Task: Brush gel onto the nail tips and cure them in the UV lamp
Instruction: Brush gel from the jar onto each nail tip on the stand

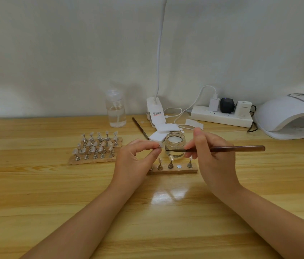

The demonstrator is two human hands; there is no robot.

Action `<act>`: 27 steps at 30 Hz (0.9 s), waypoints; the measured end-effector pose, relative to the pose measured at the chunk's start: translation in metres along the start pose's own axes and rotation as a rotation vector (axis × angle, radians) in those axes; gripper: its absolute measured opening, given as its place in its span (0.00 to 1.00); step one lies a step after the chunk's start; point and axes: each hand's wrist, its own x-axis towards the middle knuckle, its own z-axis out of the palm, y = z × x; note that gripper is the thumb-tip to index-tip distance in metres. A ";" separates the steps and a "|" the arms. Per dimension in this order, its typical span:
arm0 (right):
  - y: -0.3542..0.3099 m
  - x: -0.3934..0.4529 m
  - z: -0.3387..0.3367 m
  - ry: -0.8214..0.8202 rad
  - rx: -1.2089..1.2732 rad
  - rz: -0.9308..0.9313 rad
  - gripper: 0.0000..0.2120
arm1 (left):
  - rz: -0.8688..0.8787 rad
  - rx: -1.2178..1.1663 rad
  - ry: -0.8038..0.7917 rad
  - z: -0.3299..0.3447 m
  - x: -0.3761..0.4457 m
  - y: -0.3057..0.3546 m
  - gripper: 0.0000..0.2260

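My left hand (138, 157) pinches a small pale nail tip (160, 145) between thumb and fingers, just left of the glass gel jar (174, 145). My right hand (210, 154) grips a dark brown brush (237, 148) held level, its bristle end pointing left at the nail tip, in front of the jar. Below the hands lies a wooden strip (173, 170) with three nail tips on metal stands and one bare magnet spot. The white UV lamp (291, 116) stands at the far right, its display lit.
Wooden racks (95, 149) with several nail tips on stands sit to the left. Behind are a clear pump bottle (115, 109), a second brush (140, 128), white cotton pads (161, 132), a clip lamp (155, 111) and a power strip (222, 116) with chargers.
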 end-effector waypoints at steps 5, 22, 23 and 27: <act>0.004 0.002 -0.001 0.036 -0.011 -0.013 0.17 | 0.006 0.010 -0.027 -0.001 -0.001 0.000 0.07; 0.002 -0.002 0.003 -0.090 -0.103 -0.127 0.12 | -0.019 -0.028 -0.026 -0.001 0.000 -0.001 0.08; 0.002 -0.002 0.002 -0.092 -0.098 -0.128 0.12 | -0.019 -0.027 -0.027 -0.001 0.000 -0.001 0.08; 0.004 -0.002 0.000 -0.057 -0.076 -0.107 0.15 | -0.018 -0.038 -0.016 0.000 0.000 -0.001 0.12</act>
